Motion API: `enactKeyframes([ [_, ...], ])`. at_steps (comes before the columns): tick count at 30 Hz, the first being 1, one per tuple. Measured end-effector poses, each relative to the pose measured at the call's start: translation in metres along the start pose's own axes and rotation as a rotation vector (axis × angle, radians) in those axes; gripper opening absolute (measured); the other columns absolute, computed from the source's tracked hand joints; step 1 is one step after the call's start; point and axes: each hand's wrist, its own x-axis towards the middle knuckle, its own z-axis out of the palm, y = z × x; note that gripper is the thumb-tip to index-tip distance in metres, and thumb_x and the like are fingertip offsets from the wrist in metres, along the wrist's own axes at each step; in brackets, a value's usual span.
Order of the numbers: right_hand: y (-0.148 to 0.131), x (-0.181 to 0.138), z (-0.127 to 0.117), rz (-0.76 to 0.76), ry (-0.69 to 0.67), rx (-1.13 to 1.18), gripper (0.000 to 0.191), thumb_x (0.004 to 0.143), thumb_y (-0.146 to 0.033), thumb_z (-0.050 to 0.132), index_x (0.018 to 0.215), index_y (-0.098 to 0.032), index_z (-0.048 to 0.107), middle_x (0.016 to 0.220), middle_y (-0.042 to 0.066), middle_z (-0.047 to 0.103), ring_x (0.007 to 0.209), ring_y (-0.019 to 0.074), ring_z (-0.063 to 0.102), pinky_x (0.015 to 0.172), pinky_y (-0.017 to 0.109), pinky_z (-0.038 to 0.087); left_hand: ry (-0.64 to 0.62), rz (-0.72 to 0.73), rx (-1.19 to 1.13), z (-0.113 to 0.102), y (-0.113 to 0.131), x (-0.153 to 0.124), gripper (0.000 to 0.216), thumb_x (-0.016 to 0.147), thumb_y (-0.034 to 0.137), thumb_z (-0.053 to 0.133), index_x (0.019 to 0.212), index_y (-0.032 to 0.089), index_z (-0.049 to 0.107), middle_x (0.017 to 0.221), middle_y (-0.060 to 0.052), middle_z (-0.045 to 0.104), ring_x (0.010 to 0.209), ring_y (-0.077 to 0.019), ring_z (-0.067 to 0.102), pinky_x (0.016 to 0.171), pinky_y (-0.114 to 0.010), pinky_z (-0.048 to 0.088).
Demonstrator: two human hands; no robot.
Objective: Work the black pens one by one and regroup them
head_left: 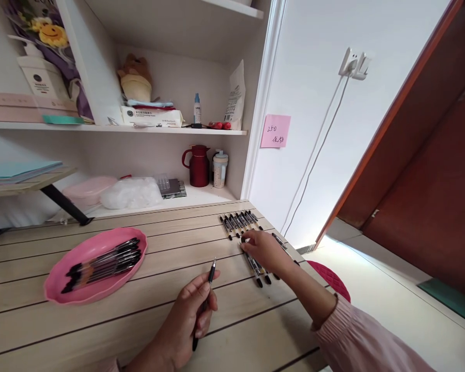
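Observation:
My left hand (191, 315) is closed around a black pen (203, 305) that points up and away from me, near the front of the wooden table (139, 305). My right hand (264, 251) reaches to the table's right side and lies, fingers curled down, on a row of black pens (242, 222) laid side by side. Its fingertips touch the pens in the row's nearer part; whether it grips one is hidden. A pink oval tray (62, 289) at the left holds several more black pens (104, 261).
Behind the table are white shelves with a dark red jug (197, 164), a spotted cup (220, 169), a plastic bag (132, 192) and boxes. A pink sticky note (275, 130) hangs on the wall. At the right stand a red stool (331, 279) and a brown door (430, 206).

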Motion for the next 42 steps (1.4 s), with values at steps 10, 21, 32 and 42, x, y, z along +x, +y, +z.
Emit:
enactKeyframes([
  [10,-0.006,-0.013,0.037,-0.098,-0.057,-0.559,0.017,0.078,-0.024,0.05,0.091,-0.014,0.057,0.092,0.012,0.063,0.085,0.0209,0.059,0.067,0.026,0.036,-0.022,0.01,0.052,-0.002,-0.002,0.002,0.04,0.078,0.037,0.052,0.114,0.02,0.048,0.06,0.005,0.049,0.034,-0.0008,0.024,0.033,-0.016,0.012],
  [21,-0.004,-0.008,0.024,-0.041,-0.006,-0.549,0.019,0.082,-0.027,0.043,0.083,-0.018,0.059,0.086,0.009,0.065,0.083,0.0196,0.059,0.065,0.026,0.035,-0.008,-0.024,0.045,-0.002,-0.001,0.002,0.044,0.073,0.036,0.057,0.114,0.02,0.049,0.059,0.005,0.051,0.033,-0.0011,0.026,0.032,-0.016,0.015],
  [32,0.003,-0.013,0.043,-0.014,-0.017,-0.56,0.017,0.077,-0.026,0.047,0.082,-0.017,0.06,0.084,0.008,0.066,0.08,0.0197,0.059,0.061,0.025,0.034,0.007,-0.022,0.055,0.001,0.001,0.001,0.046,0.072,0.036,0.058,0.114,0.019,0.05,0.058,0.005,0.052,0.033,-0.0011,0.026,0.032,-0.016,0.014],
  [42,0.008,-0.01,0.021,0.103,0.095,-0.389,0.015,0.075,-0.027,0.047,0.069,-0.018,0.059,0.073,0.006,0.064,0.07,0.0169,0.056,0.055,0.025,0.029,-0.028,-0.035,0.071,-0.001,0.0,0.001,0.045,0.072,0.037,0.057,0.112,0.019,0.05,0.059,0.005,0.052,0.033,-0.0014,0.027,0.032,-0.017,0.015],
])
